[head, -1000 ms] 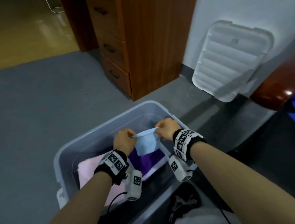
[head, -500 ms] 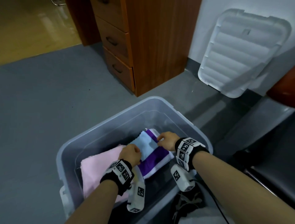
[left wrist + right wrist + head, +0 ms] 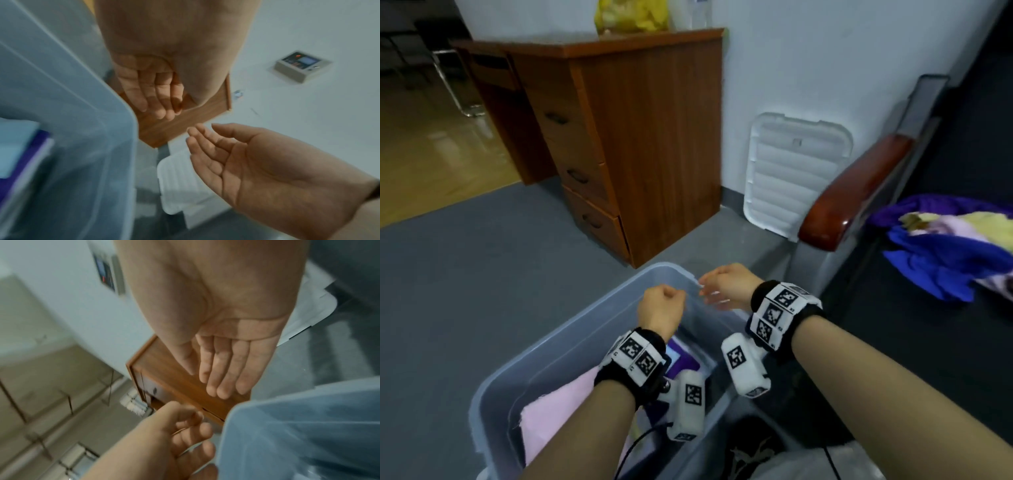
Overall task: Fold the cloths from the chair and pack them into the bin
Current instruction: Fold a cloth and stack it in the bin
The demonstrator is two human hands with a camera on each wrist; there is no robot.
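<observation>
Head view shows both hands raised over the far rim of one translucent bin [image 3: 571,346] on the grey floor. The left hand [image 3: 661,310] holds nothing, its fingers loosely curled; the right hand [image 3: 726,286] is spread and relaxed, palm empty. No readable writing shows anywhere; the wrist bands carry only black-and-white square markers. In the bin lie three folded cloths: a pink cloth [image 3: 558,411], a purple cloth [image 3: 686,363] and a light blue cloth [image 3: 14,146] resting on the purple one. A heap of unfolded cloths [image 3: 948,246], too tangled to count, lies on the dark chair [image 3: 856,192] to the right. One white bin lid [image 3: 791,174] leans against the wall beside a wooden drawer cabinet [image 3: 640,144].
</observation>
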